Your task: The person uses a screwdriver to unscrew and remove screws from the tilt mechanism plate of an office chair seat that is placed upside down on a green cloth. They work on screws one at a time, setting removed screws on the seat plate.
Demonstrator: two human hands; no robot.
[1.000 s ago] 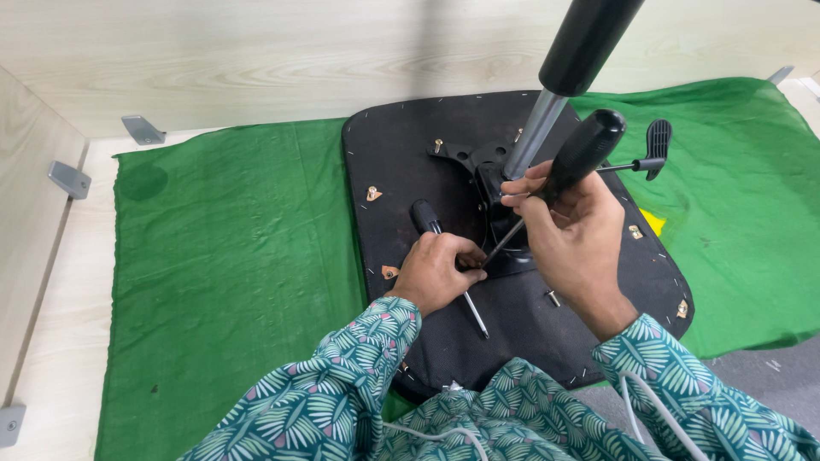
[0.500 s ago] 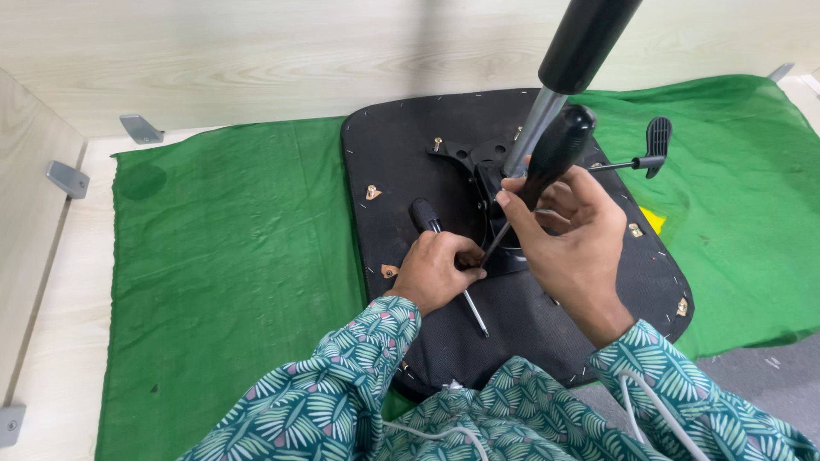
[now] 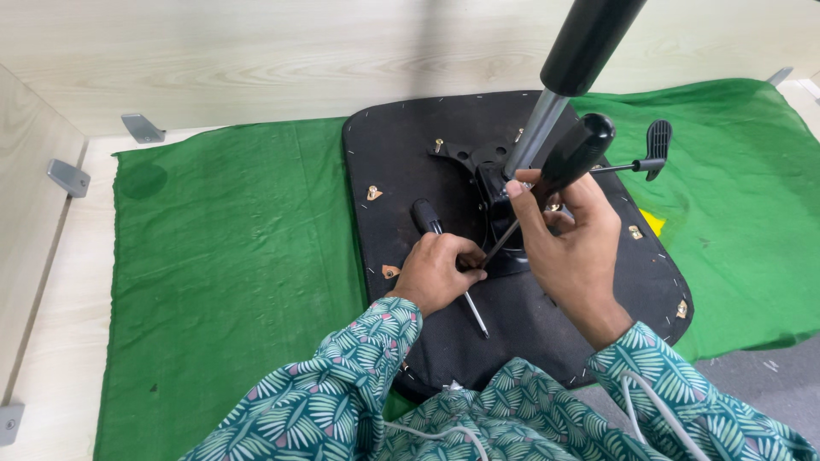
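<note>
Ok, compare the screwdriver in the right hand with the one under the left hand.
The right hand holds its screwdriver raised and tilted, tip down at the seat's metal plate; the second screwdriver lies flat on the black seat underside, partly under the left hand. The raised one's handle looks longer and thicker. Both have black handles and slim metal shafts.

Your left hand (image 3: 440, 271) covers the middle of the second black-handled screwdriver (image 3: 424, 215) lying on the upturned black chair seat base (image 3: 401, 162), and it also hides the tip of the black-handled screwdriver (image 3: 571, 158) that your right hand (image 3: 571, 248) grips. The black and silver gas-lift column (image 3: 564, 77) rising from that seat base is cut off by the top edge. Your patterned teal sleeves (image 3: 359, 384) hide the seat base's near edge.
</note>
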